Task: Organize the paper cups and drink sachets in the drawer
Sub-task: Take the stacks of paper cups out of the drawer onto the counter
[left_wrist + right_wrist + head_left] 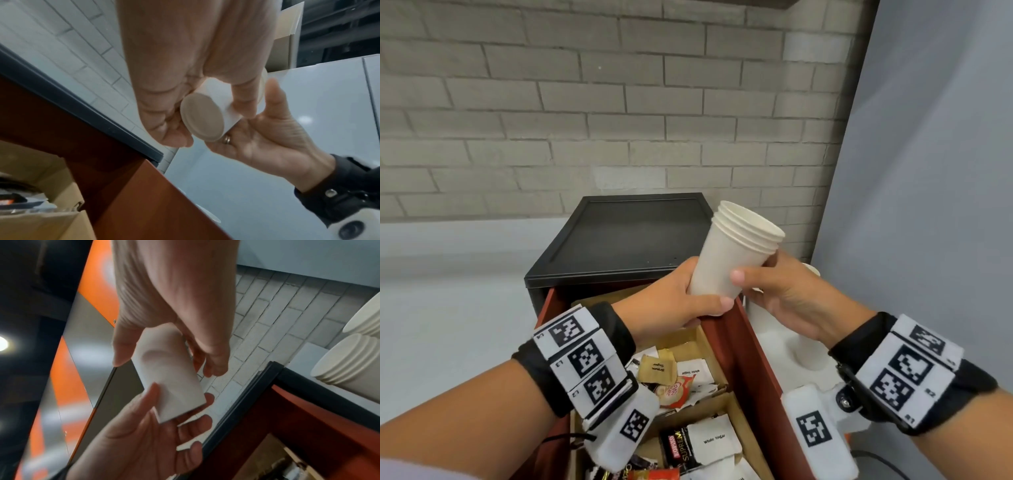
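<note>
Both hands hold a nested stack of paper cups [736, 253] above the open drawer [753, 356], rims tilted up and away. Left hand [678, 301] is wrapped round the stack's base; right hand [784, 298] has thumb and fingers curled on the mid-wall. Step in hand, as judged — consolidating cups before stowing. Drink sachets [674, 380] lie jumbled in cardboard compartments below. More cups [349, 360] stand on the white tabletop [448, 308] to the right — next move likely calls for joining these, then finding a free compartment.
</note>
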{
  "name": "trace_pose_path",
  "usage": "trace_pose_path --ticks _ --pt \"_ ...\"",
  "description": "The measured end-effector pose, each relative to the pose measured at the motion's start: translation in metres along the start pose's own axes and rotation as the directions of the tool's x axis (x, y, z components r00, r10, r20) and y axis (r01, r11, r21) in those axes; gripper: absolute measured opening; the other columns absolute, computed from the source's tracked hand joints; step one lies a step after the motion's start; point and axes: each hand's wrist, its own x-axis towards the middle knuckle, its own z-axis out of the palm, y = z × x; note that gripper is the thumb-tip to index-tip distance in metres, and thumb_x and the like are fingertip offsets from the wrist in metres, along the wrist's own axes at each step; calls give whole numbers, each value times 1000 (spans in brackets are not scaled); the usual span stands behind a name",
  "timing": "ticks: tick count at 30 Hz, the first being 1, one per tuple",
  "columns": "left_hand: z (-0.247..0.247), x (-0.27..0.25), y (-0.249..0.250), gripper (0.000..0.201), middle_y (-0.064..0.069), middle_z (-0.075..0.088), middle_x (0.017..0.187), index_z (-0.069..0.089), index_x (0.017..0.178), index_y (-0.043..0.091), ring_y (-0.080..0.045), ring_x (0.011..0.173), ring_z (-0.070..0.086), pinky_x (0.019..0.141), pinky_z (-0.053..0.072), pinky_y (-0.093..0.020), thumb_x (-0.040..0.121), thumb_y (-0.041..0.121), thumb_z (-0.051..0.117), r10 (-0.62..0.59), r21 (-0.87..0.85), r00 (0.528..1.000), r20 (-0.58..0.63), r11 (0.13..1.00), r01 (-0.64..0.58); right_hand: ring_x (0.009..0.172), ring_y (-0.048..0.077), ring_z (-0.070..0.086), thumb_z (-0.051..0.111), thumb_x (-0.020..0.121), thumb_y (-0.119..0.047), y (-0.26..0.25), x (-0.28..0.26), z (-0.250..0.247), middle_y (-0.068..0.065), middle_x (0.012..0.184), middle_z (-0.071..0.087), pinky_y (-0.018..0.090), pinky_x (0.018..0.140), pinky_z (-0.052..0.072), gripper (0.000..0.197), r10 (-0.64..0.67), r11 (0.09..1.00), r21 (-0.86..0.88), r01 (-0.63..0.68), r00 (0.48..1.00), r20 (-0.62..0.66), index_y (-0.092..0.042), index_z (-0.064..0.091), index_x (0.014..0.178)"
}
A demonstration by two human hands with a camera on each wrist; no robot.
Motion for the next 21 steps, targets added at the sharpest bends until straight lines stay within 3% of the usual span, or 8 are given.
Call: trace_pose_path --ticks 2,5,8,10,14,18,21 --pt "4 -1 -2 65 6 59 121 38 137 31 -4 100 61 80 53 -22 80 32 69 9 22 999 31 1000 -10 97 18 66 67 66 -6 7 -4 -2 8 105 70 25 73 55 49 -7 998 -55 5 999 -42 -15 59 114" --pt "6 -2 -7 58 7 57 127 40 138 36 -11 110 59 94 49 -29 86 32 66 -39 83 999 0 996 39 100 20 64 72 62 -9 13 -8 -17 6 104 69 32 81 55 53 -43 993 -115 29 991 -123 -19 61 112" --pt "-1 -4 -14 49 9 53 127 46 133 33 -5 108 55 78 46 -17 88 27 64 -86 137 987 -134 985 105 105 22 63 81 47 -23 21 -10 -40 3 109 69 39 90 52 73 -85 977 -211 29 961 -262 -20 59 117" --pt "-9 -5 -22 45 7 53 127 49 128 30 -8 110 53 76 41 -17 87 25 65 -139 148 967 -213 974 173 107 22 62 81 46 -25 32 -13 -53 2 112 68 41 93 50 80 -77 966 -257 -8 945 -319 -21 56 122" --pt "-24 -8 -45 44 -2 50 133 52 126 24 -14 111 49 87 35 -24 84 23 67 -282 187 886 -368 911 367 106 18 62 80 49 -22 72 -22 -68 -1 112 67 39 92 51 79 -14 952 -283 -114 910 -414 -22 52 124" --pt "-33 -16 -68 56 -7 52 123 46 134 15 -13 92 52 67 39 -17 83 21 69 -410 195 811 -418 831 521 108 15 62 78 50 -14 117 -26 -73 -3 113 67 34 93 51 75 10 955 -258 -144 890 -457 -20 54 121" --pt "-39 -23 -83 63 -11 44 134 44 135 17 -22 101 52 77 47 -27 79 27 72 -489 241 747 -451 739 629 102 12 63 73 50 -6 135 -26 -73 -3 106 68 29 87 53 62 -11 957 -257 -136 866 -500 -23 57 107"
